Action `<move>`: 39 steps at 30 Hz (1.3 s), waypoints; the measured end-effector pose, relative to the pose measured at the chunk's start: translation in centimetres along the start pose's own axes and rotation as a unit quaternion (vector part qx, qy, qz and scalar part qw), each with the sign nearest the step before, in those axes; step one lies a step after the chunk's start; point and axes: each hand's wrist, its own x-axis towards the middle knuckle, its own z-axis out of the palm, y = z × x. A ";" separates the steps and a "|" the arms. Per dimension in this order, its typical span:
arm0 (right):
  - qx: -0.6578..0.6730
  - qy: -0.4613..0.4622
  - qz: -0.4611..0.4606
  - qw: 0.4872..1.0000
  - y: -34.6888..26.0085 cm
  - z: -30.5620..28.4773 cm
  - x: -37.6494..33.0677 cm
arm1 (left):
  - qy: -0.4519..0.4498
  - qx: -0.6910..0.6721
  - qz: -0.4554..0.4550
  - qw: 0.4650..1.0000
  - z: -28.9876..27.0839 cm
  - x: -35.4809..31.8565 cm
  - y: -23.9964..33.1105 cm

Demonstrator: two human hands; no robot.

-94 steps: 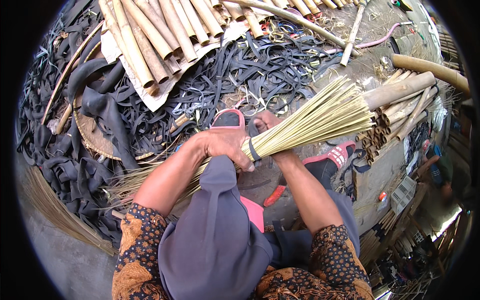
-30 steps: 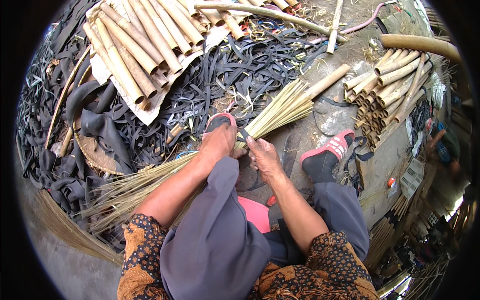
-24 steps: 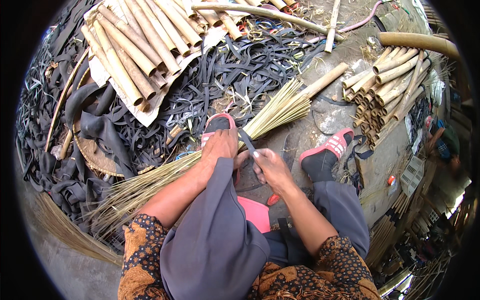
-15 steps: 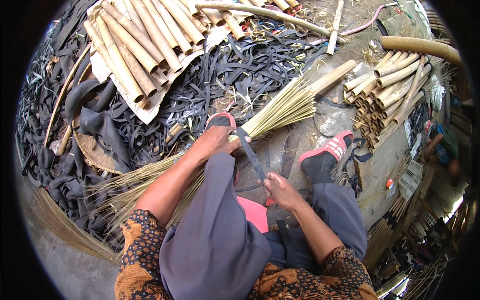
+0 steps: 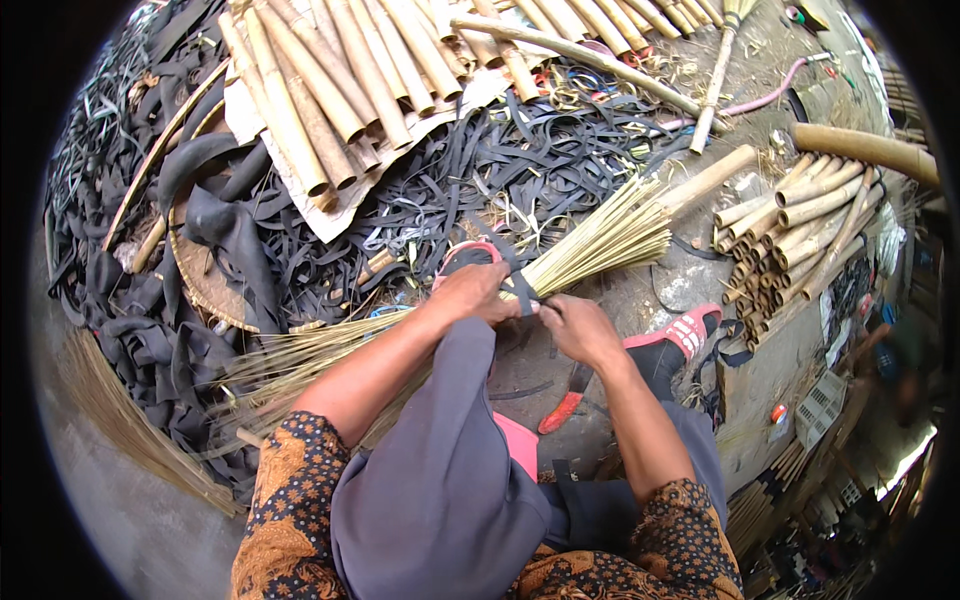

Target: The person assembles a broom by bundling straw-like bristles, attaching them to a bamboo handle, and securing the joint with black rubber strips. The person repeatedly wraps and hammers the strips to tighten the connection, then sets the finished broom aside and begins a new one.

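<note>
My left hand [image 5: 470,295] is closed around a bundle of thin palm-rib sticks [image 5: 605,235]. The thick cut ends fan out to the upper right, and the thin tips trail behind my left forearm. Around the bundle, just beyond my left fingers, runs a flat black rubber strip [image 5: 522,288], one end of which sticks up past the sticks. My right hand [image 5: 583,328] is pinched close beside the bundle, on the strip's other end; its fingertips partly hide the strip.
Loose black rubber strips [image 5: 500,160] heap beyond my feet. Bamboo poles lie on a pale sheet [image 5: 310,205] at the far left, with a bamboo stack [image 5: 800,225] at the right. A red-handled knife [image 5: 562,412] rests on the ground between my feet.
My right hand has moved up and away from me to the bundle; the strip, stretched toward me before, now wraps the sticks. The view has shifted, uncovering the knife.
</note>
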 end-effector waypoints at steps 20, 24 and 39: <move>-0.148 0.133 -0.206 0.958 -0.4 -1.8 -1.0 | 0.042 -0.018 -0.056 0.997 1.8 1.0 -0.4; 0.069 0.200 -0.093 0.973 -0.2 6.1 -1.8 | 0.039 -0.049 -0.057 0.996 1.4 1.4 -1.3; 0.119 0.417 -0.025 0.901 -3.4 10.4 -1.5 | 0.072 -0.035 -0.062 0.995 0.7 0.2 0.9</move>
